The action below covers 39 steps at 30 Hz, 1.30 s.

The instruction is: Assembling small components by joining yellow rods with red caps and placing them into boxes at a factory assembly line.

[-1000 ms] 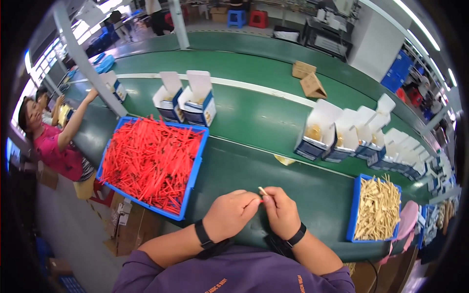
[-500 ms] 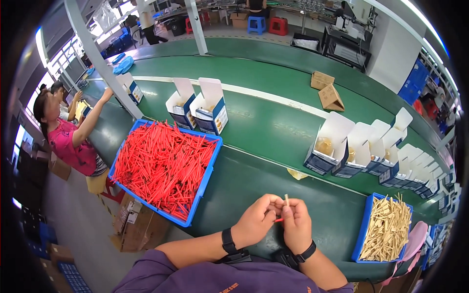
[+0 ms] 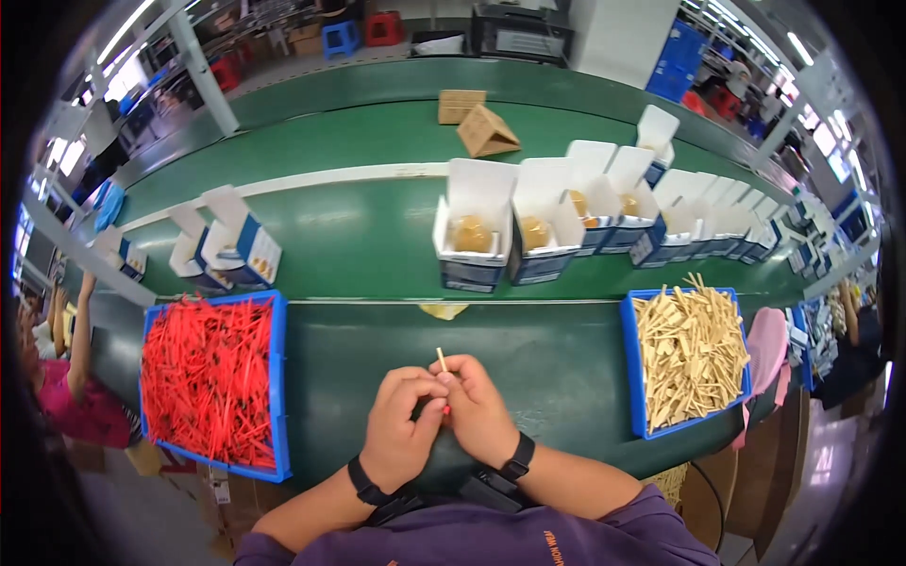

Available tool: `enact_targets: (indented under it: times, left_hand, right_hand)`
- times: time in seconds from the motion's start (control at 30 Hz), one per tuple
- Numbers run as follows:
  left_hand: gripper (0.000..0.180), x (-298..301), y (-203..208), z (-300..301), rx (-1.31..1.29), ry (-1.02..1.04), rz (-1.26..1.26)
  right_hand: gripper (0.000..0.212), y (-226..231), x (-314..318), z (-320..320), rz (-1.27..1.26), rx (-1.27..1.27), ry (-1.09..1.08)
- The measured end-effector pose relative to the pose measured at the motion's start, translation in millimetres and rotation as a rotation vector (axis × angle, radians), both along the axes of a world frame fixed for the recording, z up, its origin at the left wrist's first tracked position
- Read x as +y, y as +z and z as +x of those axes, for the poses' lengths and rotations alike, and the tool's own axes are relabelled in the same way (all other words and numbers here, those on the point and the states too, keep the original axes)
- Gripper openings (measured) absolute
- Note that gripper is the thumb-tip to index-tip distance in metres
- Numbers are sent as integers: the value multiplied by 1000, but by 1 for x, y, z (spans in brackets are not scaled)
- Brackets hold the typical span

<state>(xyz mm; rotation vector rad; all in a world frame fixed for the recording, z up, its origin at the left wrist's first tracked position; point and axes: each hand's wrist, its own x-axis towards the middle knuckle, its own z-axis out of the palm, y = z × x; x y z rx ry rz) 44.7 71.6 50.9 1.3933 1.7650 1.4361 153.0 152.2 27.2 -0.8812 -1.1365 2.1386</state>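
My left hand [image 3: 401,420] and my right hand [image 3: 479,410] meet above the near part of the green bench, fingers closed. The pale tip of a small wooden stick [image 3: 441,357] rises over my right thumb and forefinger, which pinch it. Lower down, between the hands, a bit of a thin red stick [image 3: 446,409] shows at my left fingertips. Most of both sticks is hidden by my fingers. To the left, a blue tray [image 3: 279,377] holds a heap of red sticks [image 3: 212,377]. On the right, another blue tray [image 3: 636,377] is piled with pale wooden sticks [image 3: 687,349].
Open blue-and-white boxes [image 3: 472,269] line the far side of the bench, several with round tan contents. More boxes [image 3: 247,250] stand behind the red sticks. A folded cardboard piece [image 3: 487,132] lies farther back. A yellowish scrap [image 3: 444,309] and pink cloth [image 3: 766,344] are nearby. Co-workers sit at both sides.
My view has swung to the right, so the bench and trays appear farther left. My hands stay together, still holding the wooden and red sticks.
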Motion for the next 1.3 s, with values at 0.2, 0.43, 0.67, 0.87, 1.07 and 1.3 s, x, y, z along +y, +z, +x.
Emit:
enact_targets:
  times: [0.2, 0.43, 0.67, 0.87, 1.07, 1.3]
  left_hand:
    - [14, 2, -2, 3, 157, -23, 98]
    - [6, 3, -12, -4, 33, 57, 40]
    - [9, 13, -26, -5, -46, 100, -70]
    - [19, 7, -30, -17, 267, 111, -92]
    - [13, -3, -40, -15, -82, 142, -164]
    - [45, -7, -42, -6, -341, -38, -10]
  right_hand:
    - [14, -4, 1, 1, -223, 119, -71]
    - [17, -9, 3, 8, 517, -152, 166]
    - [20, -26, 2, 6, 463, -113, 232]
    - [16, -11, 8, 11, 161, -53, 278]
    - [17, 3, 19, 16, 135, -119, 197]
    - [18, -20, 13, 10, 80, 145, 275]
